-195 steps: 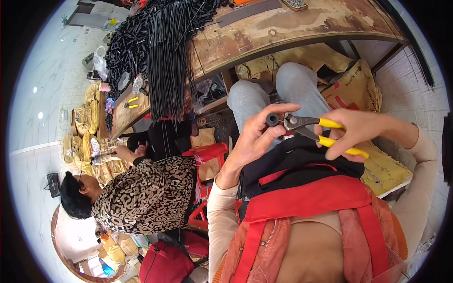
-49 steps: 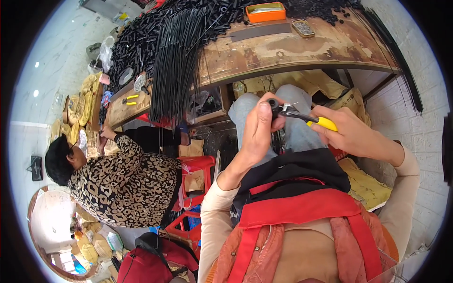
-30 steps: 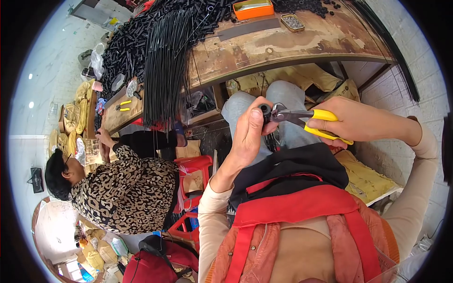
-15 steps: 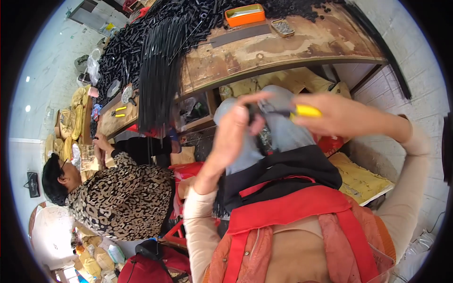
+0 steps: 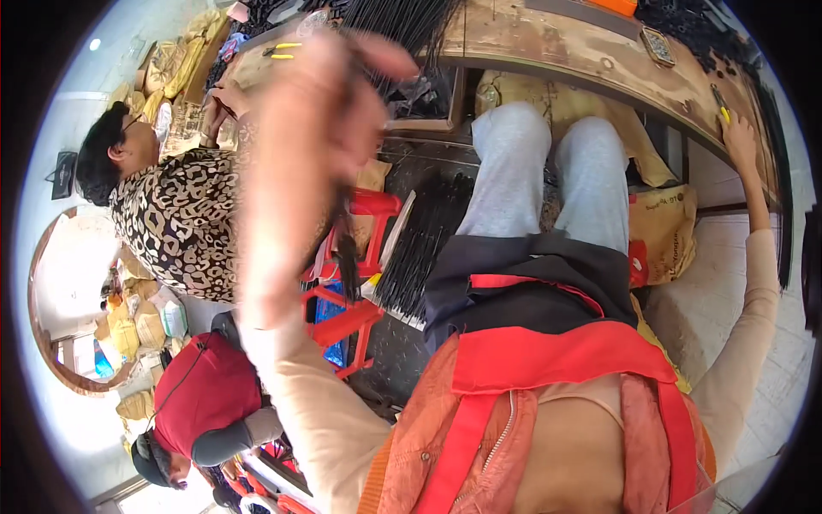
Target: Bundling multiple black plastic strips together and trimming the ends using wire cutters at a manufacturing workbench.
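Close up on the left, my left hand (image 5: 317, 146) is raised and smeared by motion. Its fingers look curled, with a dark shape between them that is too blurred to name. My right hand (image 5: 740, 141) reaches out to the right end of the wooden workbench (image 5: 565, 43). Its fingers are at the yellow handles of a small pair of pliers (image 5: 722, 104), whose dark jaws point away over the bench top.
A small tray of metal bits (image 5: 658, 46) and an orange box (image 5: 618, 4) sit on the bench. Long black strips (image 5: 411, 30) lie across it. Left are a person in a patterned top (image 5: 180, 206), a red stool (image 5: 347, 321), and a person in dark red (image 5: 210, 381).
The view has swung left and down. My hands have parted: the left rose toward the left with the dark shape, and the right carried the pliers out to the bench's right end.
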Action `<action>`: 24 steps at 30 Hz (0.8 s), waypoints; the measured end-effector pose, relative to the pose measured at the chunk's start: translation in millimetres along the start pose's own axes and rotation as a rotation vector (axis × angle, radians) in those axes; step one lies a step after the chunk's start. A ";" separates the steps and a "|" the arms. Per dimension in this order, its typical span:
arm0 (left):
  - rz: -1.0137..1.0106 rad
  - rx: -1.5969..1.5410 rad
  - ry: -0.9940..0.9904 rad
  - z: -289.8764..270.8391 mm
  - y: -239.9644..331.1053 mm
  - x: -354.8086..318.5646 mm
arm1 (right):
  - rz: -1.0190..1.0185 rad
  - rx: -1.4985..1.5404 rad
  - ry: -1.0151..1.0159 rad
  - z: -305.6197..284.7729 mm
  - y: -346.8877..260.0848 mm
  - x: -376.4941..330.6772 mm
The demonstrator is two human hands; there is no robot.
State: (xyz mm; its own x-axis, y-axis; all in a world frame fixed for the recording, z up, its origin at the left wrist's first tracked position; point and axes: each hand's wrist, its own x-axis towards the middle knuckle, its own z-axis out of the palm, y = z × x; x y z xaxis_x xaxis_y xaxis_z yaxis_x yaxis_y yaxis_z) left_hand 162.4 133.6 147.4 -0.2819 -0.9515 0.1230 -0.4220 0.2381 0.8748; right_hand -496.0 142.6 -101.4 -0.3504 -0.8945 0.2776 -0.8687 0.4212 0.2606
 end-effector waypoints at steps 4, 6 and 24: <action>-0.174 0.112 -0.095 54.5 -152.3 -21.4 | -0.313 -0.064 0.207 18.6 1.5 13.6; -0.178 0.290 -0.080 90.1 -228.6 -10.8 | -0.264 -0.006 0.184 0.3 6.9 7.4; 0.049 0.469 -0.458 159.2 -358.5 36.2 | 0.204 -0.150 0.399 -18.7 100.6 -42.2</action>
State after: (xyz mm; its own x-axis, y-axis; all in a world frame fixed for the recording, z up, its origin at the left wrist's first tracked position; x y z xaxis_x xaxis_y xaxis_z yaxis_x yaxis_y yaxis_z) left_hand 166.3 44.8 -236.3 -0.6046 -0.7833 -0.1449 -0.7012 0.4370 0.5634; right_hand -562.0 225.5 -69.7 -0.3210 -0.6759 0.6634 -0.7259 0.6255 0.2861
